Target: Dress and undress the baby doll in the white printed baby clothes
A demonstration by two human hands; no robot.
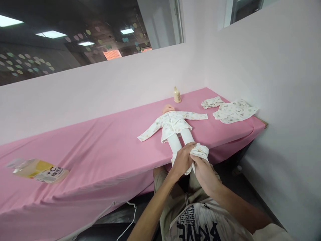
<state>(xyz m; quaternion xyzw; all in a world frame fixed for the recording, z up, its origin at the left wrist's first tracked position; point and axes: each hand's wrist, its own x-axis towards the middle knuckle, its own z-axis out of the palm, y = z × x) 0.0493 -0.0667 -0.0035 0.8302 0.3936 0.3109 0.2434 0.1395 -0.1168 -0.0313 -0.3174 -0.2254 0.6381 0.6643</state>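
A baby doll [168, 108] lies on its back on the pink cloth, its feet toward me. It wears a white printed long-sleeved top [173, 121], with both sleeves spread outward. Its white legs [175, 143] stretch to the table's front edge. Bunched white printed baby pants [202, 150] are around the lower legs, hiding the feet. My left hand [183, 158] is closed on the pants near the middle. My right hand [202, 169] grips them just to the right, thumb on top. Both hands are close together over my lap.
Folded printed clothes [234, 111] and a smaller bundle [212, 102] lie at the table's right end. A small pump bottle [177, 95] stands behind the doll. A drink bottle [41, 170] is at the left. A white cable [134, 214] hangs below the pink tablecloth [100, 154].
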